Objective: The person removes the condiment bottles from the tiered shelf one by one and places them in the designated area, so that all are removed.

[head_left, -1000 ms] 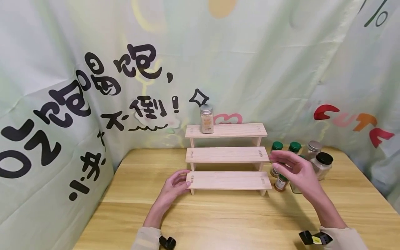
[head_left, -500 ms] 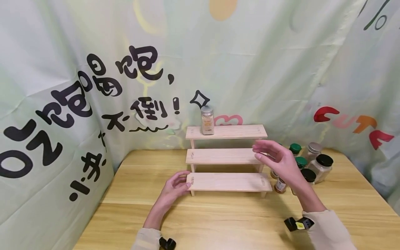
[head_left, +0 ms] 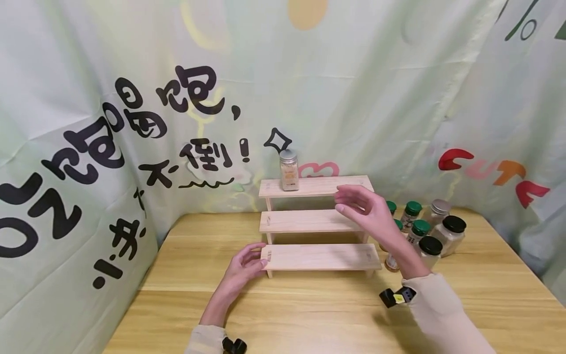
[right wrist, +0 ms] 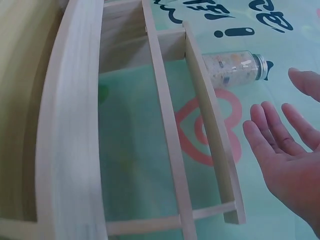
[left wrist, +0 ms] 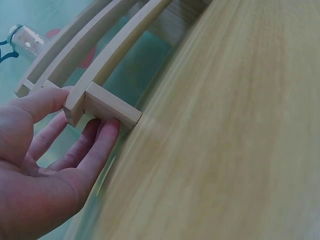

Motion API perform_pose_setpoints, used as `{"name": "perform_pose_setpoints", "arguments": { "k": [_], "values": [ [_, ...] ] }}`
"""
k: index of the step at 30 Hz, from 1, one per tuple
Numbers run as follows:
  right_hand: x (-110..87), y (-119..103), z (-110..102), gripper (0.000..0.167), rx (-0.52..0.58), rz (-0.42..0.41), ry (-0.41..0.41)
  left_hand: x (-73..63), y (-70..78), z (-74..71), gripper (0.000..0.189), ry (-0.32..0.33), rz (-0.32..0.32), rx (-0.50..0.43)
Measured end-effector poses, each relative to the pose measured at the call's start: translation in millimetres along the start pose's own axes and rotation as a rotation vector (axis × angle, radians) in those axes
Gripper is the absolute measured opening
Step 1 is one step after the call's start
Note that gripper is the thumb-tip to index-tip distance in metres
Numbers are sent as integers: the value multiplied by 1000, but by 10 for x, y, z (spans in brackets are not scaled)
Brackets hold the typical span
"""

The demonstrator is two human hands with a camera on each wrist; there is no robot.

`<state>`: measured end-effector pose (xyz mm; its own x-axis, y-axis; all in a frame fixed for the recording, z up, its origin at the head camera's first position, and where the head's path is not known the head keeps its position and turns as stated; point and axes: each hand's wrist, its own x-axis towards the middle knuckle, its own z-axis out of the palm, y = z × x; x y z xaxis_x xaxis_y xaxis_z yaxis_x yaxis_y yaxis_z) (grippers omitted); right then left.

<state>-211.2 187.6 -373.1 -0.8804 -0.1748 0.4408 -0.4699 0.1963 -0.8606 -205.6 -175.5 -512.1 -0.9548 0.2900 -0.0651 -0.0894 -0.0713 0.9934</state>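
A three-tier wooden step shelf (head_left: 318, 257) stands on the table. My left hand (head_left: 242, 270) grips the left end of its lowest tier. In the left wrist view the thumb lies against the board's end and fingertips touch the short leg (left wrist: 112, 104). On the left part of the top tier stands a clear glass jar (head_left: 289, 173) with a silver lid and pale contents. My right hand (head_left: 370, 215) is raised in front of the shelf's right side, holding nothing, fingers loosely bent. In the right wrist view, the same jar (right wrist: 232, 69) appears beyond the fingertips.
At the shelf's right, several jars stand close together: green-capped ones (head_left: 420, 228), two with black lids (head_left: 451, 235) and one with a silver lid (head_left: 438, 210). My right forearm partly hides them. A printed curtain (head_left: 376, 108) hangs behind the wooden table (head_left: 309, 309).
My right hand has moved left and up, from beside the jars to in front of the shelf's upper tiers. The left hand keeps its grip. The head view has shifted slightly.
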Motion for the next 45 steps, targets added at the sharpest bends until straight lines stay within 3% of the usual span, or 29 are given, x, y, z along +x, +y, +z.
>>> {"name": "perform_pose_setpoints", "arguments": {
  "k": [10, 19, 29, 45],
  "values": [
    [231, -53, 143, 45, -22, 2, 10, 6, -14, 9, 56, -13, 14, -19],
    [410, -85, 278, 46, 51, 15, 8, 7, -26, 36, 54, -22, 18, -15],
    [698, -93, 485, 51, 88, 1, 6, -66, -1, -43, 55, 6, 4, -1],
    [1050, -114, 606, 57, 120, 9, 42, -15, 7, 12, 55, -14, 13, 12]
  ]
}}
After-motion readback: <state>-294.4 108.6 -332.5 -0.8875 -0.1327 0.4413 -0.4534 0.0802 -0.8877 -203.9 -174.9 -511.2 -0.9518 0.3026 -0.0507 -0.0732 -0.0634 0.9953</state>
